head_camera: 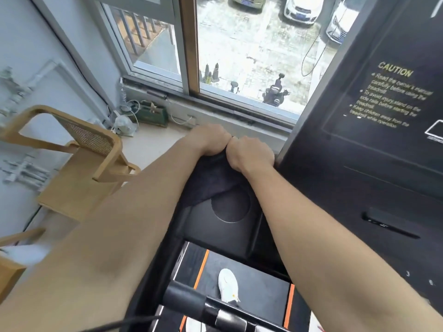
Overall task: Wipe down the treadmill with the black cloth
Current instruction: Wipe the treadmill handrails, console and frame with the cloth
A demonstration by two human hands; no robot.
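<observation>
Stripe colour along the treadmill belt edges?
Orange stripes; the only view, the head camera, shows them low in the frame.

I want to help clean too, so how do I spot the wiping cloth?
Find the big black treadmill console with yellow CAUTION writing, by the window. At its left edge the left hand and right hand together grip the black cloth. It is the only soft, fuzzy, drooping thing there, hanging above a smooth round hollow.

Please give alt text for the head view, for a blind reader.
The left hand and right hand, side by side, grip a black cloth on the far edge of a treadmill console, below a window. A white shoe stands on the belt.
</observation>
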